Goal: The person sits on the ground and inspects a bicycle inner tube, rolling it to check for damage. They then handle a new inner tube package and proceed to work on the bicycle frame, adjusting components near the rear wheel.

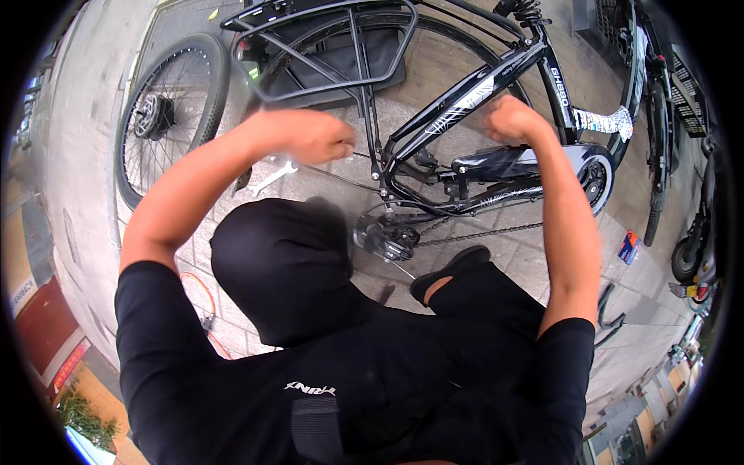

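Note:
A black bicycle frame [457, 101] with a rear rack [353, 43] stretches before me, its rear end without a wheel. My left hand [314, 137] is curled closed just beside the rack's strut, slightly blurred. Over on the right, my right hand [513, 122] is closed in front of the frame tube above the chain guard [496, 163]; whether it touches the tube I cannot tell. What either hand holds, if anything, is hidden. Under my left forearm shows a silver wrench [273, 180]. The rear derailleur [397, 242] and chain [480, 234] hang below the frame.
A detached wheel [159, 116] with a thick tyre and hub lies at the left. On the paving [302, 174] are an orange cable [203, 294] and a small blue and red packet [628, 247]. Other bikes [659, 147] stand at the right. My black-clad knee [275, 267] is raised below the rack.

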Demonstrator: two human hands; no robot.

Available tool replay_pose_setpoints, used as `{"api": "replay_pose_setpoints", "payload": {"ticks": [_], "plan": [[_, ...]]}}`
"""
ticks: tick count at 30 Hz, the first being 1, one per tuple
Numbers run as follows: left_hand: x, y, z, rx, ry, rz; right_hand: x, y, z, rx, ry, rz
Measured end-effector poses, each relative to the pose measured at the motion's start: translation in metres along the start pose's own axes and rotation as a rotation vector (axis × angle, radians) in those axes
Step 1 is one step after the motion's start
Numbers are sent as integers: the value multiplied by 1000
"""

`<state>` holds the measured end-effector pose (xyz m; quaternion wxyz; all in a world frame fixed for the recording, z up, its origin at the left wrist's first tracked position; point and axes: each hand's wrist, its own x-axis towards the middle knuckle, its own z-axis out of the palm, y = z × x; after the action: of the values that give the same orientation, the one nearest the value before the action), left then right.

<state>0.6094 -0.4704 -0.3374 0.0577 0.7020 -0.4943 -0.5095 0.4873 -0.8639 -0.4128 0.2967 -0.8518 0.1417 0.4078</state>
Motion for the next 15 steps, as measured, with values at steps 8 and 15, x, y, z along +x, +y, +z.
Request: {"api": "replay_pose_setpoints", "payload": {"ticks": [8, 15], "plan": [[112, 11, 24, 242, 319, 158, -1, -31, 26, 785, 96, 140], [173, 20, 38, -491, 481, 221, -7, -10, 9, 975, 138, 120]]}}
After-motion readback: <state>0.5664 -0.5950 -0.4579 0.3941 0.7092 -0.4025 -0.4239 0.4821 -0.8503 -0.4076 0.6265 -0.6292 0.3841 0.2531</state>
